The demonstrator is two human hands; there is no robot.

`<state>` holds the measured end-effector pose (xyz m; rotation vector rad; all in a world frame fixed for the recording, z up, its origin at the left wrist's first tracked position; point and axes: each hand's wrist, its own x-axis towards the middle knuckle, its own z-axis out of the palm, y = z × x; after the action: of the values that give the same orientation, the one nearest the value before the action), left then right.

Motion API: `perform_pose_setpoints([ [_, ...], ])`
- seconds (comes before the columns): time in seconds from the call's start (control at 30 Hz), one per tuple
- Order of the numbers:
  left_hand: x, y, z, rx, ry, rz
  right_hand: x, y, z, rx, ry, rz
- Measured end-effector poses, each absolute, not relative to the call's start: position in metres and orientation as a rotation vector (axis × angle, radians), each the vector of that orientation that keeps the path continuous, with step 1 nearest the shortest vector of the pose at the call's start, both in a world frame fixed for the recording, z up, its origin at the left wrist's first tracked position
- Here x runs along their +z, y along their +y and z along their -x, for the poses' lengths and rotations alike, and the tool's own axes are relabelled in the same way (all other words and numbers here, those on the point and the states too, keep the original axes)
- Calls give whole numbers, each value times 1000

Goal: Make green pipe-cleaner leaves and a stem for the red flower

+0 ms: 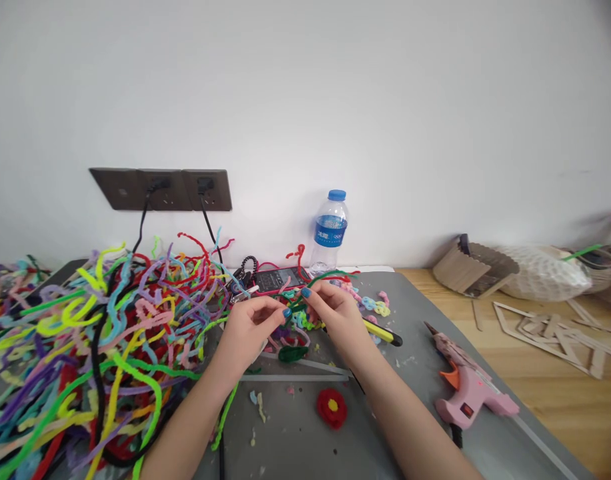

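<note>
Above the middle of the grey work surface, my left hand [252, 327] and my right hand [336, 312] come close together, both in a pinch. Between the fingertips is a dark green pipe cleaner [298, 305], and a green length runs up behind my right fingers. My fingers partly cover its ends. Just below lies a dark green leaf-shaped piece [292, 353]. A red pipe-cleaner flower [331, 409] with a yellow centre rests nearer to me, between my forearms. A yellow utility knife [384, 331] lies partly hidden behind my right wrist.
A large tangle of coloured pipe cleaners [120, 347] covers the left side. A pink glue gun [472, 383] lies at the right. Behind my hands are a phone [280, 279] and a water bottle [330, 233]. Cords hang from the wall sockets [175, 189]. Wooden pieces [550, 333] lie farther right.
</note>
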<state>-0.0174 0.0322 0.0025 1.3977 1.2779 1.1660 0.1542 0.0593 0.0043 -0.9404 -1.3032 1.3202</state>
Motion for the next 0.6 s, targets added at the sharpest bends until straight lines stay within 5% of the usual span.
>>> perform_pose_setpoints([
  [0.47, 5, 35, 19, 1265, 1316, -1421, 37, 36, -188, 965, -1985, 1429],
  [0.6, 4, 35, 20, 1266, 1312, -1414, 43, -4, -238, 818, -1795, 1619],
])
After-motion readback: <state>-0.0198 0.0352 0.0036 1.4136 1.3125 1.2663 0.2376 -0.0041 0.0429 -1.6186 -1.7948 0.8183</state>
